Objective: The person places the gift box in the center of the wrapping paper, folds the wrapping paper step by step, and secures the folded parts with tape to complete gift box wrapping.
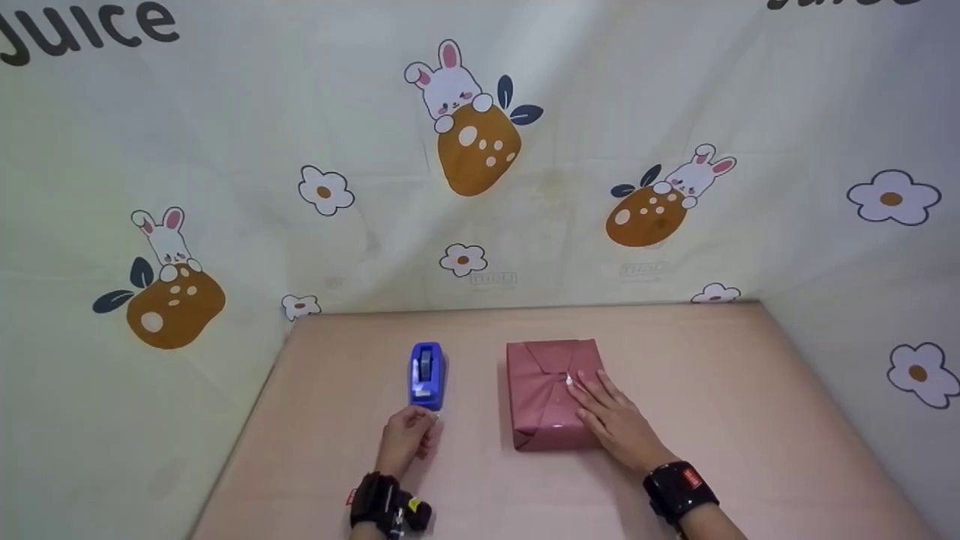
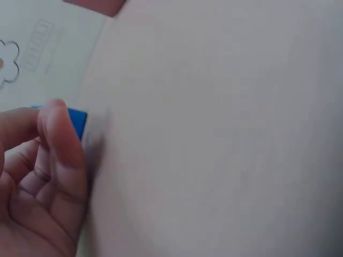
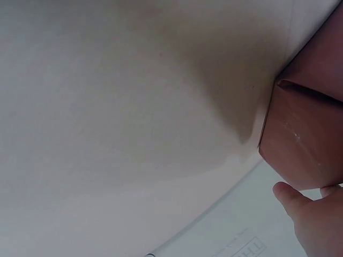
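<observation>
A parcel (image 1: 547,409) wrapped in dull red paper lies on the table, its folded flaps meeting at the middle of the top. My right hand (image 1: 619,424) rests on its right side, fingers stretched out toward the folds. In the right wrist view, the thumb (image 3: 292,198) shows beside the parcel's folded end (image 3: 305,139). My left hand (image 1: 406,439) is just in front of a blue tape dispenser (image 1: 426,375), thumb and forefinger pinched together. A tiny pale bit, seemingly a piece of tape (image 1: 437,417), shows at those fingertips. In the left wrist view, the fingers partly hide the dispenser (image 2: 78,121).
The pinkish table (image 1: 480,487) meets a pale curtain (image 1: 360,247) printed with rabbits, fruit and flowers at its back and sides. A gap of bare tabletop separates the dispenser from the parcel. Black bands (image 1: 679,491) sit around both wrists.
</observation>
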The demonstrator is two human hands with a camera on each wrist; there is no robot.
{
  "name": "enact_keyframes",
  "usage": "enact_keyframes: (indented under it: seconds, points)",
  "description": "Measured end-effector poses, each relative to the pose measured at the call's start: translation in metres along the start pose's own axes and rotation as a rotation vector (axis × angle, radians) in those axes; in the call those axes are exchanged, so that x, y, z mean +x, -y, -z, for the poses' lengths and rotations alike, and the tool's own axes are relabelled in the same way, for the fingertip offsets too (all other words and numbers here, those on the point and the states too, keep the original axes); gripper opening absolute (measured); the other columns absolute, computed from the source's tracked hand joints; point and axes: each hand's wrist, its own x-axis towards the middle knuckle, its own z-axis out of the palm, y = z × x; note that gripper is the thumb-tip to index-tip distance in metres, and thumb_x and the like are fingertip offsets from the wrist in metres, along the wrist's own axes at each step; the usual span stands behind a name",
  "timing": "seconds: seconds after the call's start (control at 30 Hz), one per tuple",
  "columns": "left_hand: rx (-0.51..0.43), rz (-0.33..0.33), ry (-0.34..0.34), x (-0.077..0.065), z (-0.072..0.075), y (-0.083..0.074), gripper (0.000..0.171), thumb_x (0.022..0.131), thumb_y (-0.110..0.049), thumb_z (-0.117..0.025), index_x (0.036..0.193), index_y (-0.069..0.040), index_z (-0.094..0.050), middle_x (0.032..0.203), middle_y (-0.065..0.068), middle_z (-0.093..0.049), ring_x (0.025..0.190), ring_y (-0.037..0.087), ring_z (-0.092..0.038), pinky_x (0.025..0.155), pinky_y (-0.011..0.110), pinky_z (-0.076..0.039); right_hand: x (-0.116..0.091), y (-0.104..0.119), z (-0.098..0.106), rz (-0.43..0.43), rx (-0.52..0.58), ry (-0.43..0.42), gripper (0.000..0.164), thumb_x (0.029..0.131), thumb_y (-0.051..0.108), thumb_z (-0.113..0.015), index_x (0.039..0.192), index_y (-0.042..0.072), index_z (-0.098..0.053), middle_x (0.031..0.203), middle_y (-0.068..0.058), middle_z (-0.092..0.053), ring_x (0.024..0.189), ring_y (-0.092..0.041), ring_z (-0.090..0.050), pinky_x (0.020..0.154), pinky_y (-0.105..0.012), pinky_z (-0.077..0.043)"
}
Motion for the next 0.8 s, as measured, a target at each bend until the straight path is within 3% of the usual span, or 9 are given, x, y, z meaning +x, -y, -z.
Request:
enact_keyframes:
  seconds: [0.07, 0.17, 0.4, 0.5, 0.6, 0.8]
  points:
    - [0.024, -0.04, 0.019, -0.003, -0.008, -0.009, 0.022, 0.091, -0.018, -0.057, 0.095, 0.003, -0.059, 0.065, 0.0, -0.054, 0.055, 0.011, -0.052, 0.05, 0.025, -0.045, 0.0, 0.0, 0.0, -0.01, -0.005, 0.01, 0.042, 0.096, 0.029, -0.048, 0.136, 0.018, -0.047, 0.147, -0.005, -0.038, 0.138, -0.038, -0.026, 0.106, -0.056, -0.028]
    - [0.049, -0.157, 0.059, -0.008, -0.028, -0.026, 0.023, 0.09, -0.019, -0.06, 0.094, 0.003, -0.062, 0.069, 0.002, -0.058, 0.061, 0.009, -0.054, 0.055, 0.024, -0.047, -0.001, 0.0, 0.001, -0.013, -0.011, 0.016, 0.042, 0.096, 0.029, -0.048, 0.137, 0.018, -0.047, 0.147, -0.004, -0.038, 0.138, -0.037, -0.026, 0.106, -0.056, -0.028]
    - [0.205, -0.511, 0.09, -0.028, -0.097, -0.061, 0.023, 0.092, -0.025, -0.058, 0.095, -0.004, -0.067, 0.088, 0.003, -0.067, 0.079, 0.007, -0.058, 0.072, 0.021, -0.049, 0.0, 0.001, 0.001, -0.005, -0.019, 0.02, 0.043, 0.096, 0.03, -0.048, 0.137, 0.019, -0.046, 0.147, -0.004, -0.037, 0.138, -0.037, -0.026, 0.105, -0.058, -0.029]
    - [0.289, -0.606, 0.116, -0.035, -0.124, -0.069, 0.023, 0.095, -0.025, -0.053, 0.102, -0.007, -0.066, 0.093, 0.0, -0.068, 0.086, 0.007, -0.06, 0.079, 0.024, -0.05, 0.0, 0.001, 0.001, -0.004, -0.022, 0.014, 0.043, 0.096, 0.029, -0.049, 0.137, 0.019, -0.047, 0.147, -0.004, -0.038, 0.137, -0.038, -0.027, 0.104, -0.058, -0.029]
    - [0.379, -0.644, 0.13, -0.036, -0.143, -0.071, 0.023, 0.097, -0.022, -0.049, 0.11, -0.008, -0.061, 0.1, 0.001, -0.067, 0.092, 0.007, -0.061, 0.083, 0.026, -0.051, 0.0, 0.001, 0.001, 0.001, -0.026, 0.007, 0.043, 0.095, 0.029, -0.049, 0.137, 0.019, -0.047, 0.147, -0.004, -0.039, 0.137, -0.037, -0.027, 0.103, -0.059, -0.03]
    - [0.445, -0.593, 0.111, -0.03, -0.157, -0.073, 0.021, 0.098, -0.019, -0.045, 0.114, -0.009, -0.053, 0.101, 0.001, -0.066, 0.087, 0.007, -0.061, 0.078, 0.026, -0.051, 0.0, 0.001, 0.003, 0.008, -0.014, 0.004, 0.042, 0.095, 0.028, -0.049, 0.136, 0.018, -0.048, 0.145, -0.005, -0.041, 0.137, -0.037, -0.028, 0.103, -0.059, -0.031]
